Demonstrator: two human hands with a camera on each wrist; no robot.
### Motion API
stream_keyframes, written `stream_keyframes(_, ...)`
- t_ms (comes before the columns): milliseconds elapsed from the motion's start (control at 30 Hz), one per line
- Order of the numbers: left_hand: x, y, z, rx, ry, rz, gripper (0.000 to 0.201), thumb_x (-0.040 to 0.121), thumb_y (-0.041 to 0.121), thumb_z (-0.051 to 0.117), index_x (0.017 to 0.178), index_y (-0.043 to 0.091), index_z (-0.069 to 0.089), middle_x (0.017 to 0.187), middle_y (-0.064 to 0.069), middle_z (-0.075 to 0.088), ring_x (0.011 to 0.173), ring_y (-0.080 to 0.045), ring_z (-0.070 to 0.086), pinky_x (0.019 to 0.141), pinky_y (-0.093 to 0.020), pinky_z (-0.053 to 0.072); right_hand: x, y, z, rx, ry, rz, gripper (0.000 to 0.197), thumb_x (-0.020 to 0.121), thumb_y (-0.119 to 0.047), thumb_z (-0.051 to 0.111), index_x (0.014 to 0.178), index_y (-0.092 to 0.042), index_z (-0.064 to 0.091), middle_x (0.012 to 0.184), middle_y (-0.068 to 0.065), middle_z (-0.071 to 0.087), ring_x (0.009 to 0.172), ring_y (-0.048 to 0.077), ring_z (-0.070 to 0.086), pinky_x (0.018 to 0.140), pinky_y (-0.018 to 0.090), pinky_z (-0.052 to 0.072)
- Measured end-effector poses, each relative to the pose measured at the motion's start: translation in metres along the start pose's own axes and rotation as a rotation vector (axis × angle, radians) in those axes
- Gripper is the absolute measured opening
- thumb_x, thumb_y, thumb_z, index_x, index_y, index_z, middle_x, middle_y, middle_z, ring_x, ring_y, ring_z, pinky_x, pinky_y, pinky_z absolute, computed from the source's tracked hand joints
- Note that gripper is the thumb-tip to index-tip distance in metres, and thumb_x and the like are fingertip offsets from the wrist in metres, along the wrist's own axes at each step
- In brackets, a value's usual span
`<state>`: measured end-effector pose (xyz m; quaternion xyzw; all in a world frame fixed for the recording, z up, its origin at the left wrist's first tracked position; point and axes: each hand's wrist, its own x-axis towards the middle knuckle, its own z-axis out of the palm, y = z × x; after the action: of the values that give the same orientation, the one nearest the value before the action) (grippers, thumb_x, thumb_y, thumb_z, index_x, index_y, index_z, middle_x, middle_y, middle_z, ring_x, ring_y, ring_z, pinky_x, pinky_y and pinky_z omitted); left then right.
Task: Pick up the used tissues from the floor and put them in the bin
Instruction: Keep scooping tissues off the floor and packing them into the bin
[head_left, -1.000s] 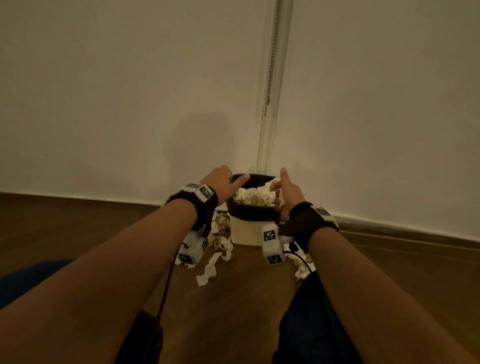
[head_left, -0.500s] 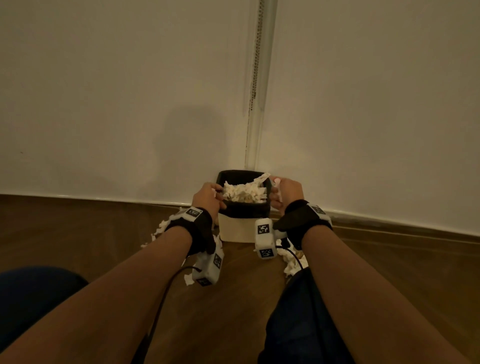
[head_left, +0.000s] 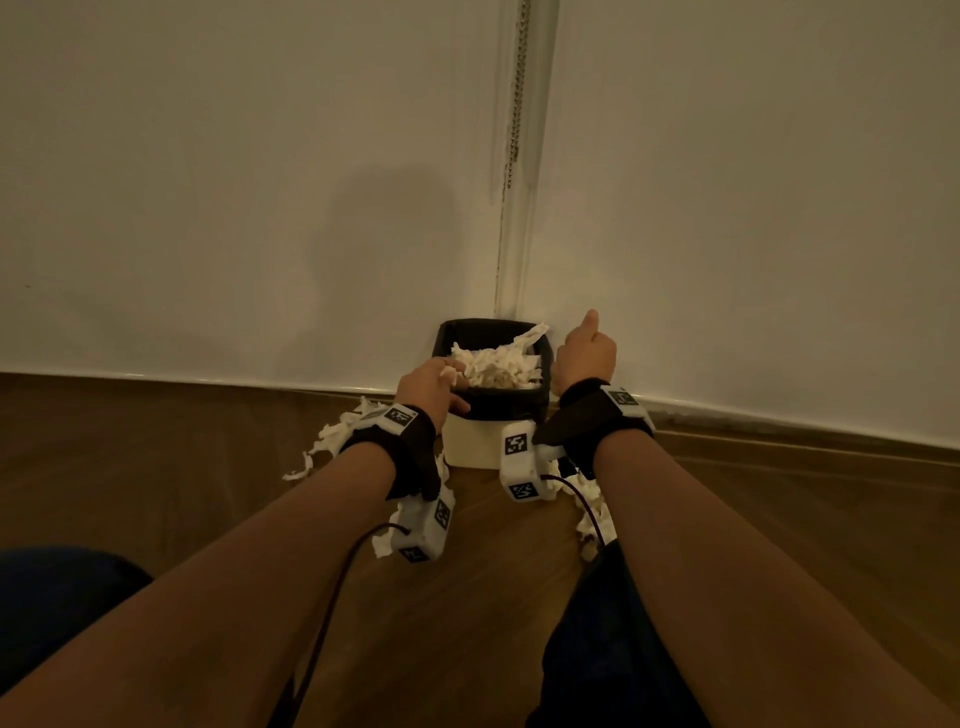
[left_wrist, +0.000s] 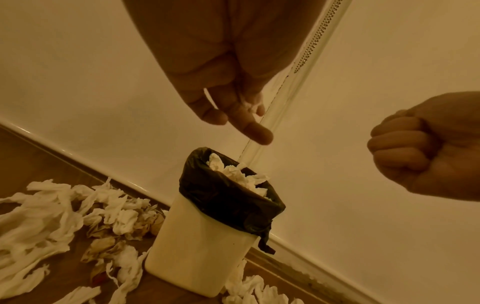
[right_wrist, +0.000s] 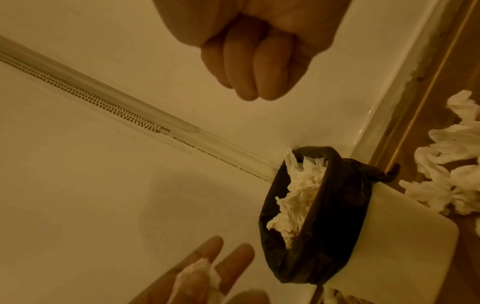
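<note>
A white bin (head_left: 475, 447) with a black liner (head_left: 493, 402) stands in the wall corner, heaped with crumpled tissues (head_left: 496, 364). My left hand (head_left: 436, 384) hovers at its left rim, fingers straight, and a small scrap of tissue (right_wrist: 197, 275) lies on them. My right hand (head_left: 584, 353) is a closed fist with the thumb up, just right of the bin, and no tissue shows in it (right_wrist: 257, 67). Used tissues (left_wrist: 52, 216) lie on the floor left of the bin, and more tissues (head_left: 592, 512) lie to its right.
The bin (left_wrist: 202, 246) sits against the white walls, under a clear corner tube (head_left: 514, 156) with a bead chain. Brown wood floor (head_left: 467, 597) stretches toward me. My knees in dark blue (head_left: 613, 649) frame the lower view. Wrist camera cables hang under both forearms.
My right hand left the bin's rim, moved right and closed into a fist; a long tissue strip now lies in the bin. My left hand stays at the left rim.
</note>
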<state>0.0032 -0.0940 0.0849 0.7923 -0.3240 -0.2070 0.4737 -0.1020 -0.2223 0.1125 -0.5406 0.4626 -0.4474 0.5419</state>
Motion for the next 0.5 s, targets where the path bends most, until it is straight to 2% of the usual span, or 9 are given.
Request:
stream_keyframes(67, 0.003, 0.0, 0.0, 0.073, 0.015, 0.036, 0.026, 0.097, 0.015, 0.041, 0.114, 0.015, 0.06, 0.103, -0.009, 0.068, 0.084, -0.02, 0.067, 0.082, -0.028, 0.048, 0.005, 0.005, 0.002, -0.093, -0.05, -0.006, 0.043, 0.102, -0.028, 0.027, 0.07, -0.008, 0.048, 0.07, 0.003, 0.049, 0.066, 0.018, 0.046, 0.065, 0.026, 0.033)
stream_keyframes(167, 0.008, -0.004, 0.002, 0.151, 0.015, 0.073, 0.025, 0.095, 0.023, 0.05, 0.114, 0.019, 0.065, 0.098, -0.007, 0.07, 0.089, -0.016, 0.065, 0.083, -0.023, 0.046, 0.012, 0.008, 0.004, -0.112, -0.224, 0.11, 0.028, 0.099, -0.017, 0.031, 0.09, -0.009, 0.057, 0.079, 0.004, 0.049, 0.07, 0.015, 0.046, 0.067, 0.027, 0.038)
stream_keyframes(200, 0.01, -0.006, 0.003, 0.177, 0.027, 0.083, 0.025, 0.093, 0.024, 0.053, 0.114, 0.019, 0.066, 0.099, -0.006, 0.07, 0.091, -0.016, 0.064, 0.082, -0.022, 0.044, 0.012, 0.008, 0.002, -0.139, -0.226, 0.186, 0.029, 0.099, -0.013, 0.031, 0.107, -0.003, 0.057, 0.092, 0.009, 0.055, 0.082, 0.018, 0.053, 0.076, 0.028, 0.041)
stream_keyframes(233, 0.012, -0.008, 0.003, 0.208, 0.04, 0.096, 0.024, 0.092, 0.024, 0.056, 0.112, 0.02, 0.067, 0.1, -0.005, 0.069, 0.093, -0.017, 0.064, 0.082, -0.021, 0.043, 0.013, 0.01, 0.002, -0.232, -0.219, 0.198, 0.032, 0.1, -0.01, 0.031, 0.123, 0.0, 0.052, 0.113, 0.015, 0.056, 0.103, 0.024, 0.054, 0.088, 0.03, 0.04)
stream_keyframes(267, 0.015, -0.011, 0.004, 0.243, 0.053, 0.107, 0.023, 0.09, 0.023, 0.058, 0.11, 0.021, 0.069, 0.101, -0.005, 0.069, 0.095, -0.018, 0.063, 0.081, -0.021, 0.043, 0.012, 0.012, 0.0, -0.343, -0.213, 0.182, 0.036, 0.1, -0.009, 0.033, 0.133, -0.001, 0.045, 0.132, 0.014, 0.049, 0.121, 0.027, 0.047, 0.098, 0.031, 0.035)
stream_keyframes(300, 0.017, -0.014, 0.004, 0.283, 0.065, 0.11, 0.022, 0.089, 0.023, 0.061, 0.108, 0.021, 0.07, 0.103, -0.005, 0.069, 0.096, -0.019, 0.063, 0.081, -0.022, 0.043, 0.012, 0.015, 0.0, -0.435, -0.214, 0.173, 0.038, 0.1, -0.01, 0.035, 0.136, -0.003, 0.041, 0.141, 0.013, 0.042, 0.13, 0.027, 0.039, 0.103, 0.031, 0.031)
stream_keyframes(367, 0.022, -0.019, 0.005, 0.327, 0.071, 0.095, 0.021, 0.086, 0.026, 0.065, 0.104, 0.021, 0.071, 0.104, -0.003, 0.069, 0.096, -0.019, 0.063, 0.082, -0.024, 0.046, 0.015, 0.025, 0.0, -0.541, -0.241, 0.147, 0.04, 0.097, -0.013, 0.043, 0.137, -0.008, 0.041, 0.142, 0.013, 0.039, 0.129, 0.029, 0.039, 0.103, 0.03, 0.031)
stream_keyframes(433, 0.025, -0.024, 0.007, 0.308, 0.072, 0.064, 0.018, 0.083, 0.029, 0.068, 0.099, 0.021, 0.072, 0.097, -0.001, 0.071, 0.092, -0.016, 0.064, 0.083, -0.027, 0.05, 0.02, 0.036, 0.0, -0.612, -0.271, 0.059, 0.041, 0.093, -0.012, 0.052, 0.133, -0.011, 0.044, 0.138, 0.015, 0.041, 0.12, 0.029, 0.047, 0.097, 0.028, 0.037)
stream_keyframes(500, 0.028, -0.029, 0.008, 0.278, 0.104, 0.05, 0.011, 0.08, 0.03, 0.071, 0.088, 0.024, 0.069, 0.081, 0.005, 0.07, 0.084, -0.011, 0.063, 0.075, -0.025, 0.049, 0.024, 0.043, 0.001, -0.588, -0.245, 0.004, 0.038, 0.087, -0.01, 0.063, 0.123, -0.013, 0.05, 0.127, 0.015, 0.05, 0.109, 0.03, 0.055, 0.093, 0.032, 0.046)
